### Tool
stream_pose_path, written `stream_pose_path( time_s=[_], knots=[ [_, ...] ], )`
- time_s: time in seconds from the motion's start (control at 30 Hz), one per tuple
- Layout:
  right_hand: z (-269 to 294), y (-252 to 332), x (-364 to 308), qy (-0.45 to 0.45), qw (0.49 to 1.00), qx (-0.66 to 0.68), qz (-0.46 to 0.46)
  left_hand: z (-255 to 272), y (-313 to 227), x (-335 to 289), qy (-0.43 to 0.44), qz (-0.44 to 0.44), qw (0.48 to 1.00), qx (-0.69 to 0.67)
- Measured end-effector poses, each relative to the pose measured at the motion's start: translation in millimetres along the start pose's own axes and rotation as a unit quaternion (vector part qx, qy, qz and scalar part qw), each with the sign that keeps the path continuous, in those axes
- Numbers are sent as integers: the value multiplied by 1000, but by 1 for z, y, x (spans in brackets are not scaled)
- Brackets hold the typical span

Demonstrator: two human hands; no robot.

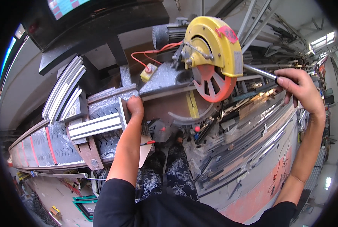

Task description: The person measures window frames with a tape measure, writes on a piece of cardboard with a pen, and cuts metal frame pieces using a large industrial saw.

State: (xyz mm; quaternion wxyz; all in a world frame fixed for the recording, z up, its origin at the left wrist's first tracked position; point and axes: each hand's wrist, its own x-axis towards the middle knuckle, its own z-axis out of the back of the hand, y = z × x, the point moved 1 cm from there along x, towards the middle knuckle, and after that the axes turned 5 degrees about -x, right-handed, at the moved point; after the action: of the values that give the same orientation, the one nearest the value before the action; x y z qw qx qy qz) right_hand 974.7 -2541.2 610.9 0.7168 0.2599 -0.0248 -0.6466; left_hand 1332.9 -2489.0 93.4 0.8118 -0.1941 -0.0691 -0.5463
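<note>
A yellow-guarded chop saw (203, 41) stands over the bench, and its disc (214, 89) shows below the guard with a red rim. My right hand (299, 89) is at the black end of the saw's long metal handle (260, 71), thumb and fingers loosely around it. My left hand (135, 105) is closed against an upright metal plate (122, 113); the fingertips are hidden. Left of that plate lie pale aluminium profiles (95, 126) side by side, their ends meeting it.
More curved-looking profiles (64, 89) lean at the left on a long roller bench (51, 145). A yellow switch box (149, 72) with red wires sits behind my left hand. Metal offcuts (248, 136) pile up at the right. A screen (66, 7) is at upper left.
</note>
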Motion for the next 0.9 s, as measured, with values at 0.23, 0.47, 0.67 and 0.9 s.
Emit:
stream_pose_path(
  time_s=[0.23, 0.47, 0.67, 0.9],
  knots=[
    [-59, -68, -38, -34, 989, -95, 110, 4, 1, -3, 29, 8, 999, -13],
    [-175, -140, -83, -42, 995, -65, 56, 15, -2, -3, 32, 15, 999, -33],
    [-230, -167, -67, 83, 943, 253, -199, 13, 1, -4, 24, 27, 999, -36],
    [-277, -205, -67, -27, 986, 114, -115, 10, 1, -3, 19, 29, 999, -41]
  ],
)
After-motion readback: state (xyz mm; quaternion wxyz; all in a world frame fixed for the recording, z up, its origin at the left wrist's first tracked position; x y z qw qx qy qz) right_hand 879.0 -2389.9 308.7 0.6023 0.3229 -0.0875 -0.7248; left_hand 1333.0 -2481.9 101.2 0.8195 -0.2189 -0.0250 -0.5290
